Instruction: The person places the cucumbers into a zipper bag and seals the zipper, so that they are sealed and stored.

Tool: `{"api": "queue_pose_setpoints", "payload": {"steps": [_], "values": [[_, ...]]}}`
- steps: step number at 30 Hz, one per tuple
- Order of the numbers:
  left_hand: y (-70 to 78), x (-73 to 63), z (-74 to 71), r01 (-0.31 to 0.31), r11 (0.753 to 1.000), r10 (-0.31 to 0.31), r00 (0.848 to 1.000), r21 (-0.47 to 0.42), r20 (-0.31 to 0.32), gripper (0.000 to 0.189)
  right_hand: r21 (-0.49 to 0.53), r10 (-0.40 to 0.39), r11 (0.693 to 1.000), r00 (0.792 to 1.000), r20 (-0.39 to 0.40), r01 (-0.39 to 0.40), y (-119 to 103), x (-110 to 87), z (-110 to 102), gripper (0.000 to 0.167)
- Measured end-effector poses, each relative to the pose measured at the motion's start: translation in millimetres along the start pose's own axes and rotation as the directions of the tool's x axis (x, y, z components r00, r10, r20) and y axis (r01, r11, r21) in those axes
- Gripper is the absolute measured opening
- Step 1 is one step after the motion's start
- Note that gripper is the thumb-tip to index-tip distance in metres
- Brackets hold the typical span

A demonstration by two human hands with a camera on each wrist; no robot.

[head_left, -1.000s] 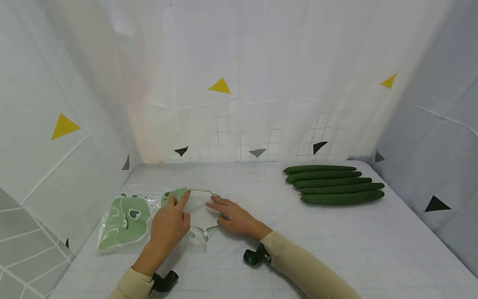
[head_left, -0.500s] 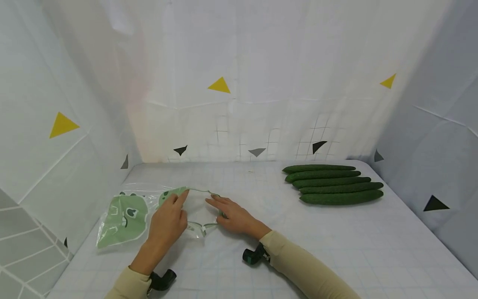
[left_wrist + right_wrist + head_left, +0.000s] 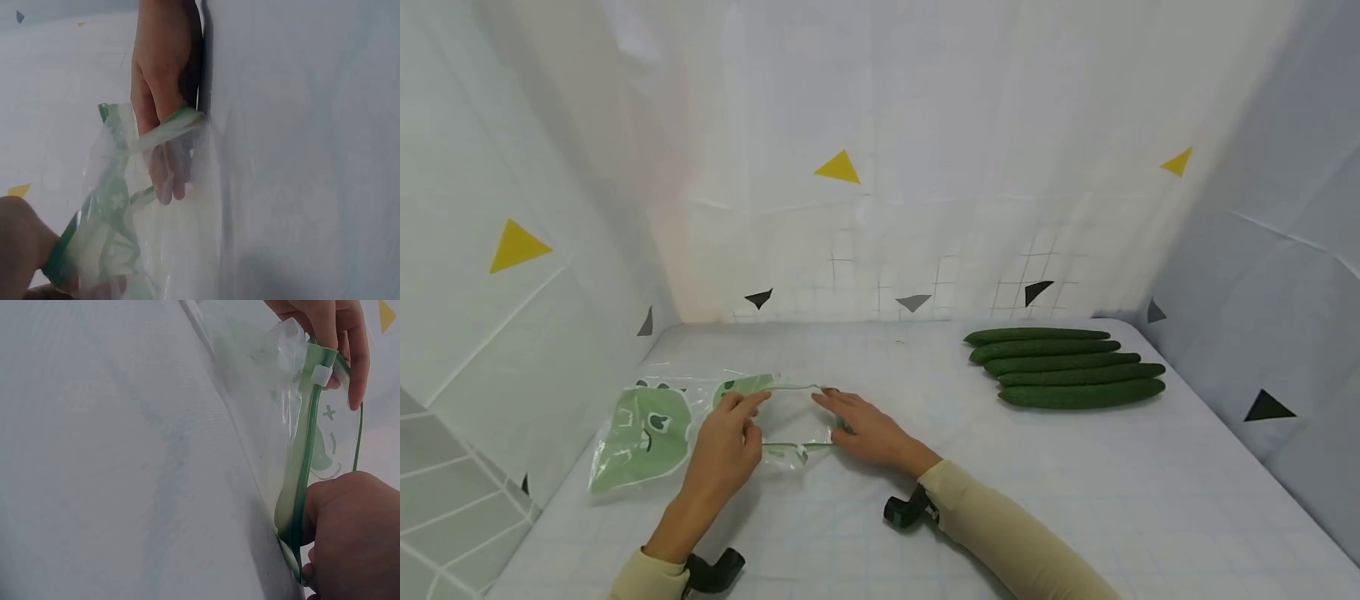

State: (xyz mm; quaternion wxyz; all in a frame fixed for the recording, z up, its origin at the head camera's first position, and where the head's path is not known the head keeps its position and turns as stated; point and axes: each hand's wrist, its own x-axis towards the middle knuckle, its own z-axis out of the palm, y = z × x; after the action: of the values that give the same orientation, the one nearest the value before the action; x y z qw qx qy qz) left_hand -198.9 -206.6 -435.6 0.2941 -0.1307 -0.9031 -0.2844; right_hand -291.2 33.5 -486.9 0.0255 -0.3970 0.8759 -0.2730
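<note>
Five cucumbers [image 3: 1063, 365] lie near the bench's [image 3: 1157, 483] far right corner, outside the bag [image 3: 673, 433] — its mouth is already spread, left hand [image 3: 718, 446] and right hand [image 3: 868, 429] straight-fingered there.

Lab-like staged setting: white sheet walls [image 3: 1000, 100], yellow triangles [image 3: 838, 167] on them, plain white-covered table [image 3: 1187, 500].

The head camera looks forward and down from high above the near side, and sees the counter [image 3: 970, 542] up to its far edge and both far corners. The left wrist camera [image 3: 721, 572] sits low and close, facing the right hand [image 3: 871, 430]. The right wrist camera [image 3: 901, 512] is low too, facing the left hand [image 3: 721, 450]. All three views share the bag [image 3: 306, 444].
</note>
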Motion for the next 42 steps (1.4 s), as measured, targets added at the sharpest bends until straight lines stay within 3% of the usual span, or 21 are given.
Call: {"api": "queue_pose_setpoints", "payload": {"steps": [7, 12, 20, 27, 32, 42], "values": [[-3.0, -6.6, 0.0, 0.05, 0.978, -0.057, 0.998, -0.203, -0.026, 0.041, 0.014, -0.005, 1.0, 1.0, 0.002, 0.005, 3, -0.1, 2, 0.064], [-5.0, -8.7, -0.7, 0.071, 0.956, -0.074, 0.997, -0.284, -0.002, 0.043, 0.032, -0.01, 0.999, 1.0, -0.007, 0.01, 4, -2.6, 2, 0.065], [-4.6, -8.1, 1.1, 0.102, 0.949, -0.102, 0.995, -0.297, 0.015, 0.047, 0.064, -0.042, 0.997, 0.999, -0.015, 0.043, 1, -4.6, -4, 0.059], [-6.8, -9.3, 1.5, 0.1, 0.95, -0.095, 0.995, -0.294, 0.03, 0.047, 0.145, -0.011, 0.989, 1.0, -0.008, 0.012, 1, -4.2, -14, 0.054], [-6.5, -8.8, -0.1, 0.1, 0.95, -0.095, 0.995, -0.296, 0.031, 0.048, 0.147, -0.052, 0.988, 0.999, -0.011, 0.053, 1, -2.7, -22, 0.054], [-8.1, -8.4, -1.1, 0.096, 0.941, -0.09, 0.995, -0.324, 0.035, 0.048, 0.233, -0.096, 0.965, 0.989, -0.113, 0.12, 5, -9.8, -61, 0.042]]}}
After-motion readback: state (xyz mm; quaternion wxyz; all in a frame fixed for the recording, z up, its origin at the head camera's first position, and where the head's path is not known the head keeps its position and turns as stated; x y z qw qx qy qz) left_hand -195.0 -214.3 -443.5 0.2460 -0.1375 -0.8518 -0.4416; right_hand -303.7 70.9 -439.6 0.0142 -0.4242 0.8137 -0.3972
